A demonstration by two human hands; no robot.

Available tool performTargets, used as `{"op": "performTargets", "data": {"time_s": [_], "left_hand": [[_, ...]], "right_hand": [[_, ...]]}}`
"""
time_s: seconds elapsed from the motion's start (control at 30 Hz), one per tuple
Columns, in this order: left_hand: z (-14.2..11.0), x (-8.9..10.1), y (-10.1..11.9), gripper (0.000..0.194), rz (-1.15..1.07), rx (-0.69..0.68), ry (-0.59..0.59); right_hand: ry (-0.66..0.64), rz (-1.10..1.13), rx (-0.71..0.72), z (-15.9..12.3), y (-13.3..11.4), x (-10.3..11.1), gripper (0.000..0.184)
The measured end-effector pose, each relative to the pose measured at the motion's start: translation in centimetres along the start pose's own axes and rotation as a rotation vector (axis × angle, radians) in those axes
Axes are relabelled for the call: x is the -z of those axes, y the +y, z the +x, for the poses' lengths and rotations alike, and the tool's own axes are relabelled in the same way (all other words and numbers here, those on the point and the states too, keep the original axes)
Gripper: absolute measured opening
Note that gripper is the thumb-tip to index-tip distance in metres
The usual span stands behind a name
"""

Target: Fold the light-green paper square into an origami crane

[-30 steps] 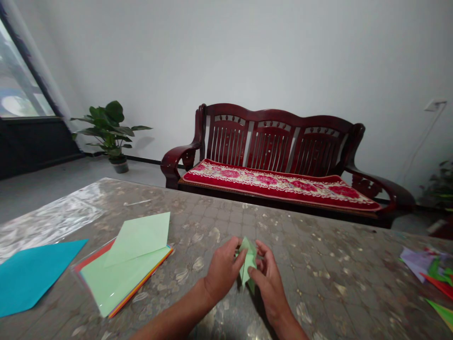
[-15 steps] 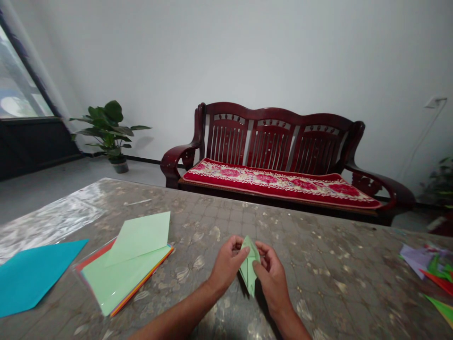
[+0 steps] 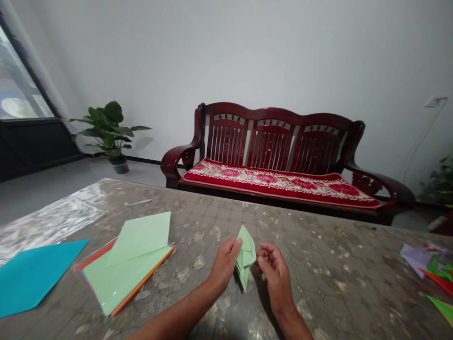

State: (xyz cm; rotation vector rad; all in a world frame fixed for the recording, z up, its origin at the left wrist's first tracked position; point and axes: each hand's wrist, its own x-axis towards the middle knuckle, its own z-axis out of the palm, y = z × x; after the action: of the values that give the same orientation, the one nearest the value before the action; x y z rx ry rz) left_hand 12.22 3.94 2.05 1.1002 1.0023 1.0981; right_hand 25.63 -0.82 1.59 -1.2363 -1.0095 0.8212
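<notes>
Over the table, left hand is clamping the folded paper between thumb and fingers. Right hand is hanging just beside the paper's right edge, fingers half curled, parted from thumb; contact unclear. Green sheets are lying further left.

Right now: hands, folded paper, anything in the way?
Left hand pinching green folded paper. Right hand close beside it, contact unclear. Paper stack to the left, out of the way.
</notes>
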Motion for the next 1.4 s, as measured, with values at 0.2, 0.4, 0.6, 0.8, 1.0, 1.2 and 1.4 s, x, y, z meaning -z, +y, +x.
{"op": "performTargets", "data": {"time_s": [0.2,0.4,0.6,0.8,1.0,1.2,1.4], "left_hand": [[-0.09,0.08,-0.08,0.053,0.054,-0.023,-0.022],[-0.08,0.21,-0.39,0.054,0.047,-0.019,-0.056],[0.1,0.26,-0.38,0.054,-0.018,0.03,-0.088],[0.17,0.2,-0.63,0.046,-0.108,0.09,-0.108],[0.15,0.22,0.13,0.044,-0.164,0.098,-0.069],[0.17,0.15,0.19,0.042,-0.187,0.07,-0.032],[0.2,0.37,0.1,0.043,-0.108,0.003,-0.004]], "right_hand": [[-0.102,-0.351,0.466,-0.08,-0.32,0.15,0.022],[-0.051,-0.447,0.47,0.03,-0.32,0.35,0.013],[0.004,-0.398,0.344,0.21,0.07,0.24,0.02],[-0.003,-0.377,0.357,0.23,0.19,0.3,0.019],[-0.058,-0.423,0.515,0.12,0.24,0.46,0.017],[-0.064,-0.466,0.632,0.03,0.39,0.44,0.029],[-0.084,-0.49,0.662,0.02,0.24,0.51,0.031]]}}
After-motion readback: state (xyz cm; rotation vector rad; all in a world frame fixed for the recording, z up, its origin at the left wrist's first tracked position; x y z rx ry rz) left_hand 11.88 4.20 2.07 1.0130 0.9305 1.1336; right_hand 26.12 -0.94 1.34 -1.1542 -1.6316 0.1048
